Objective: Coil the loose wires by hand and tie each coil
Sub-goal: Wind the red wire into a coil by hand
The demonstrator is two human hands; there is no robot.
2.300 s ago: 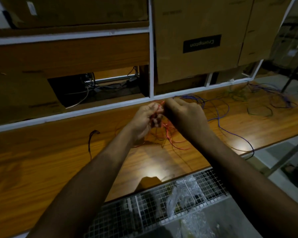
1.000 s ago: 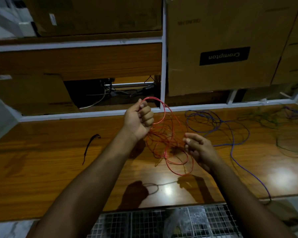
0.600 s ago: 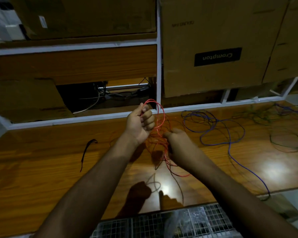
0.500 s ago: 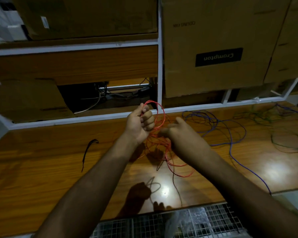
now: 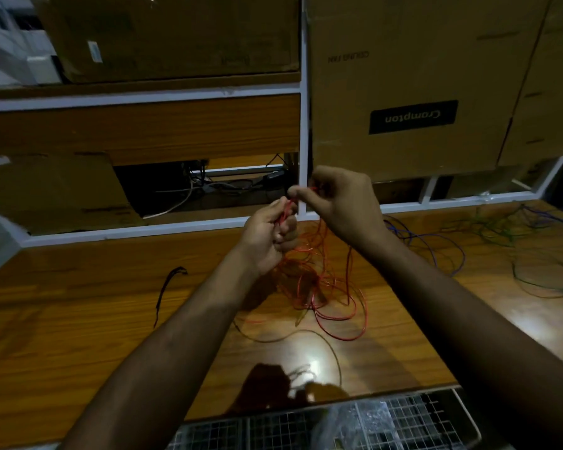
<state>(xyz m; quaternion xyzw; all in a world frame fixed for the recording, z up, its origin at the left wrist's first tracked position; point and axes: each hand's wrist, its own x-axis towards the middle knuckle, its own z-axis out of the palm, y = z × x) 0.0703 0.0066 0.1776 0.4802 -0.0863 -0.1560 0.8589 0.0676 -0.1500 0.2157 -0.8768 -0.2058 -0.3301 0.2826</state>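
Both the left hand [image 5: 268, 237] and right hand [image 5: 338, 198] pinch the thin, bendy red wire [image 5: 322, 287], best held at its loops

The scene is dim and warm-toned. Light from overhead leaves a bright glare spot on the glossy table [image 5: 312, 365], with dark hand shadows just beside it. Straight shelf rails bow toward the edges, and the corners look soft and murky.
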